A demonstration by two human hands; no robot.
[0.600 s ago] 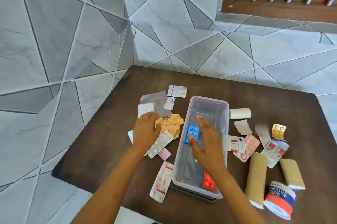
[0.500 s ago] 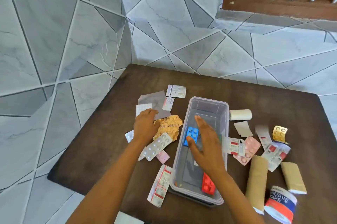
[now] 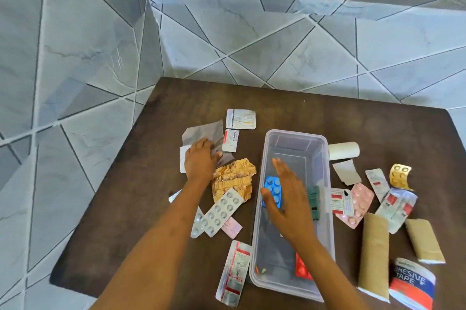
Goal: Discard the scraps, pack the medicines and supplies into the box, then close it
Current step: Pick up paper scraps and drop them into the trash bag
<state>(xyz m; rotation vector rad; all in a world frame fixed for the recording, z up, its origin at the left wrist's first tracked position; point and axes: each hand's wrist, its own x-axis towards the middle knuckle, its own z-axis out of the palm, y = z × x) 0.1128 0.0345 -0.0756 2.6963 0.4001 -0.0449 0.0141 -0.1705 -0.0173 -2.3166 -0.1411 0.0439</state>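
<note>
Left hand [image 3: 200, 162] moved from orange foil [image 3: 233, 181] up onto grey paper scrap [image 3: 205, 133].

Box [image 3: 325, 148] mid-table [image 3: 277, 98], blister packs [image 3: 223, 211] left, rolls [image 3: 373, 251] right

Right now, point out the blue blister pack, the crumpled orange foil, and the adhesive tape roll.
blue blister pack [image 3: 272, 190]: head view, on its visible left half.
crumpled orange foil [image 3: 233, 180]: head view, its middle.
adhesive tape roll [image 3: 411, 283]: head view, on its printed label.

Bright even daylight, slight motion blur
</note>
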